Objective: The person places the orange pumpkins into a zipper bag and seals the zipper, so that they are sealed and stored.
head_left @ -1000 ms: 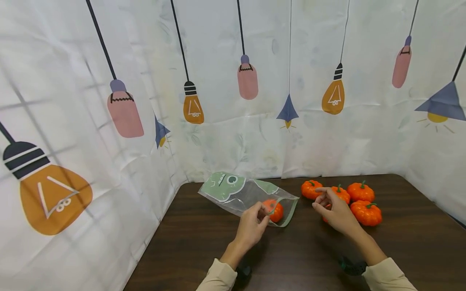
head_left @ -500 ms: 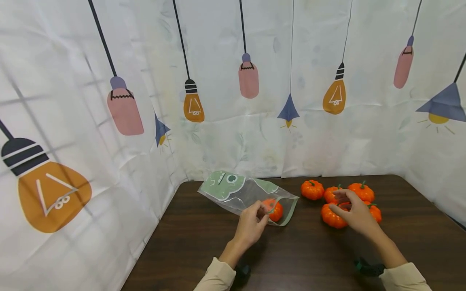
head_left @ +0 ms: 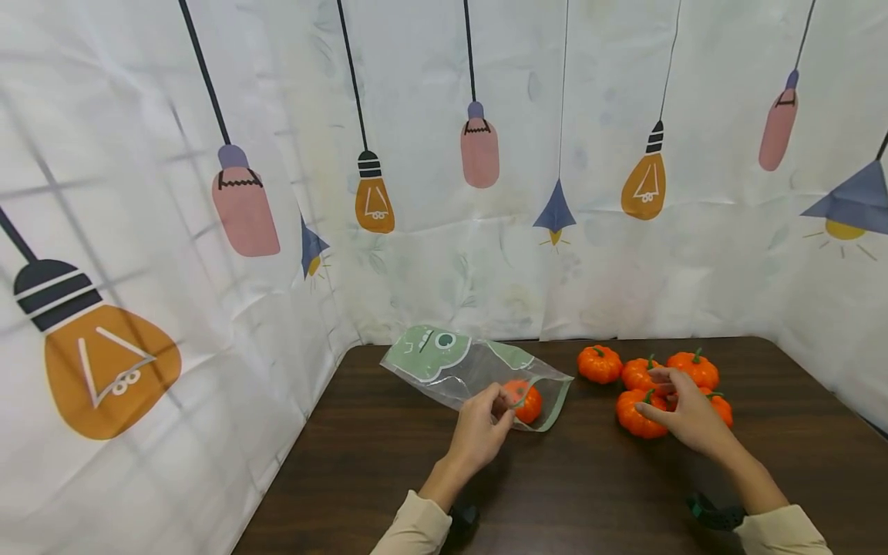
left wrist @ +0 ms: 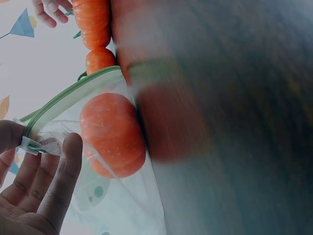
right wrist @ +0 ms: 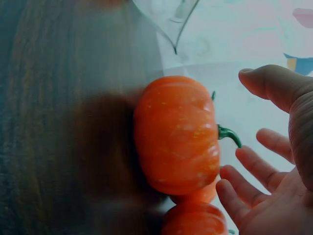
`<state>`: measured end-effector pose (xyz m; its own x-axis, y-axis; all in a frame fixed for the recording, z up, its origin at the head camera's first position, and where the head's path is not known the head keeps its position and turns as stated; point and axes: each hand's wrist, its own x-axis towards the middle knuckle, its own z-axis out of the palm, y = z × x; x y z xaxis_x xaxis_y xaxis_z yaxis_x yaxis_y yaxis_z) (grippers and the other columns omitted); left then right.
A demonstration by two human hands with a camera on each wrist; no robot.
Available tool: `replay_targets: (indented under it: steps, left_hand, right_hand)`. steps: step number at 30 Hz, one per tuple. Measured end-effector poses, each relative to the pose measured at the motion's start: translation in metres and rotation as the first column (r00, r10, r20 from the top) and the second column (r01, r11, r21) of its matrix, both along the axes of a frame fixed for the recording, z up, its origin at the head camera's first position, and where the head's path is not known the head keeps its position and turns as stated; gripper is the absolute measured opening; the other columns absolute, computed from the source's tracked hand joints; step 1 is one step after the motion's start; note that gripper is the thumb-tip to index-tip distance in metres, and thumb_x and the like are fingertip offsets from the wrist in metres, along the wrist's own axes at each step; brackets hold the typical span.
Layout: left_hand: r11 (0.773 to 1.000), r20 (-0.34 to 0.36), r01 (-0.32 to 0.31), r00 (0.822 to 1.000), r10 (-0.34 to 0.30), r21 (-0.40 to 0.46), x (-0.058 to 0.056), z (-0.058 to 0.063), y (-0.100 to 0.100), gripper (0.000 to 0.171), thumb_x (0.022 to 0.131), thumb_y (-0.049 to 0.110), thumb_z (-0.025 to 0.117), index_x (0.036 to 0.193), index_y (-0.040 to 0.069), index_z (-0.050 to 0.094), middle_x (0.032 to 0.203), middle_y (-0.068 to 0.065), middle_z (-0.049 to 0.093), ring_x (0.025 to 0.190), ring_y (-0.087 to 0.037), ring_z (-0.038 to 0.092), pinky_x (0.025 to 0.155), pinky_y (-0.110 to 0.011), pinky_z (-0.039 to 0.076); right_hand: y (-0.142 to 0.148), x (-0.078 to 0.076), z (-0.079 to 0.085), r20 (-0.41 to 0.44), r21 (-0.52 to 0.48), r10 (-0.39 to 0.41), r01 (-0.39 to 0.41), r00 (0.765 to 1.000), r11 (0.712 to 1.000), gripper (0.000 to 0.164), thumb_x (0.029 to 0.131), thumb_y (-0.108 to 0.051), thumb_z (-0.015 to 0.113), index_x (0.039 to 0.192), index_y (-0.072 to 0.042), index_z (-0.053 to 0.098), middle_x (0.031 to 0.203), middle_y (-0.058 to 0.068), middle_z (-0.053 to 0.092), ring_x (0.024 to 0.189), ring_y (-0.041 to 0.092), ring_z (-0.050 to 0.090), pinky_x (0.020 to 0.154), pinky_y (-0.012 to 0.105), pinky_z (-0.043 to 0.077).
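Observation:
My left hand (head_left: 477,432) pinches the green-edged mouth of a clear zip bag (head_left: 466,375), which lies on the table with a green cartoon face at its far end. Inside, near the opening, sits one small orange pumpkin (head_left: 531,404). The left wrist view shows thumb and fingers at the bag's zip corner, by a pale slider (left wrist: 30,144). Over the pumpkins on the right hovers my right hand (head_left: 697,420), fingers spread and holding nothing. Closest to it is the front pumpkin (head_left: 633,418), whose curved green stem (right wrist: 228,134) stands near the fingertips in the right wrist view.
Behind and beside the front pumpkin are several others, including a back-left pumpkin (head_left: 599,364) and a back-right pumpkin (head_left: 696,370). They rest on a dark wooden table (head_left: 569,493). A white curtain (head_left: 430,285) printed with lamps hangs along the back and left.
My right hand has moved right, away from the bag side, and its fingers have spread above the pumpkins. The front pumpkin has come into fuller view. My left hand keeps its hold on the bag.

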<state>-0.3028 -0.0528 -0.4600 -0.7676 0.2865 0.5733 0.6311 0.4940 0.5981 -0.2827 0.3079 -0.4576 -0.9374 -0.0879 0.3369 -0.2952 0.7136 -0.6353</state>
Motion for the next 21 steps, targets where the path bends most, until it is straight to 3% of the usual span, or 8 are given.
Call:
replay_targets:
  steps: [1, 8, 11, 13, 21]
  left_hand:
    - [1.000, 0.000, -0.001, 1.000, 0.001, 0.000, 0.000, 0.000, 0.000, 0.017, 0.086, 0.002, 0.072, 0.092, 0.014, 0.062, 0.082, 0.000, 0.068, 0.071, -0.004, 0.059, 0.064, -0.017, 0.051]
    - [1.000, 0.010, -0.003, 1.000, 0.003, -0.001, 0.000, 0.000, 0.000, 0.017, 0.086, 0.002, 0.072, 0.092, 0.013, 0.062, 0.082, 0.000, 0.068, 0.071, -0.004, 0.059, 0.064, -0.023, 0.055]
    - [1.000, 0.017, -0.001, 1.000, 0.001, 0.003, 0.000, 0.000, 0.000, 0.016, 0.087, 0.002, 0.072, 0.092, 0.013, 0.062, 0.082, -0.001, 0.069, 0.071, -0.004, 0.059, 0.066, -0.030, 0.058]
    - [1.000, 0.018, -0.001, 1.000, 0.001, 0.005, 0.000, 0.000, 0.000, 0.016, 0.087, 0.002, 0.072, 0.092, 0.013, 0.062, 0.082, -0.001, 0.069, 0.071, -0.004, 0.060, 0.066, -0.034, 0.059]
    - [1.000, 0.025, 0.004, 1.000, -0.004, 0.010, 0.000, 0.000, 0.000, 0.016, 0.087, 0.001, 0.071, 0.092, 0.013, 0.062, 0.082, -0.001, 0.069, 0.071, -0.004, 0.060, 0.066, -0.034, 0.059]
  right_hand:
    - [0.000, -0.001, -0.002, 0.006, 0.003, 0.005, -0.005, 1.000, 1.000, 0.071, 0.094, -0.030, 0.075, 0.142, 0.008, 0.041, 0.138, 0.030, 0.049, 0.117, 0.045, 0.056, 0.091, 0.039, 0.050]
    - [-0.003, -0.004, -0.015, -0.007, 0.043, -0.002, 0.003, 1.000, 0.999, 0.073, 0.089, -0.030, 0.080, 0.140, 0.008, 0.043, 0.134, 0.029, 0.050, 0.116, 0.043, 0.054, 0.091, 0.040, 0.050]
    - [-0.005, -0.004, -0.019, 0.000, 0.048, 0.002, -0.002, 1.000, 0.999, 0.075, 0.088, -0.031, 0.080, 0.140, 0.008, 0.043, 0.133, 0.029, 0.050, 0.116, 0.044, 0.053, 0.093, 0.058, 0.048]
    - [-0.006, -0.005, -0.021, 0.005, 0.042, 0.011, -0.012, 1.000, 0.999, 0.076, 0.088, -0.031, 0.081, 0.140, 0.009, 0.042, 0.134, 0.030, 0.049, 0.119, 0.046, 0.052, 0.096, 0.063, 0.046]
    - [-0.006, -0.007, -0.025, 0.031, 0.030, 0.031, -0.032, 0.999, 0.999, 0.080, 0.085, -0.037, 0.082, 0.139, 0.008, 0.042, 0.137, 0.031, 0.047, 0.124, 0.047, 0.049, 0.098, 0.065, 0.041]
